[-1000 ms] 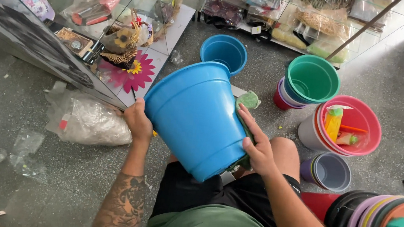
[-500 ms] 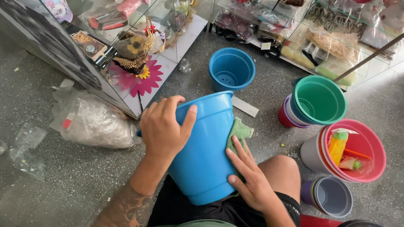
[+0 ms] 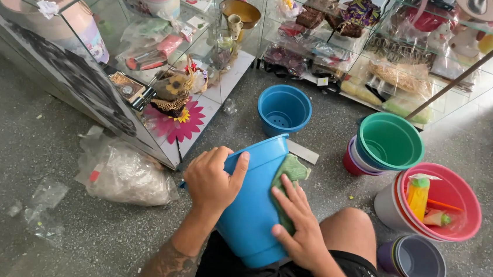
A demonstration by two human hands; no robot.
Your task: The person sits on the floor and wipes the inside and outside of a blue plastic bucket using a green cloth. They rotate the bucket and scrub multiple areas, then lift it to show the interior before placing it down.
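Head camera looks straight down at someone sitting on the floor with a blue plastic pot propped against their lap. Left hand is wrapped over the pot's side near the rim, fingers curled around and thumb up on the edge, so that grip is closed on the pot. Right hand lies flat with fingers spread, pressing a green cloth against the pot's wall; more of a flat press than a pinch.

Progress-wise I'd guess the wiping is mid-way: the cloth sits high on one side, the visible wall looks clean, and the far side and inside can't be seen, so they may still need doing.

Pot is tilted, long axis running from the base down at the lap up and away, with the open mouth pointing away from the person toward the shelves.

Further out on the floor: a second blue pot upright, a green pot nested in others, a pink pot holding bottles, and a crumpled plastic bag to the left.
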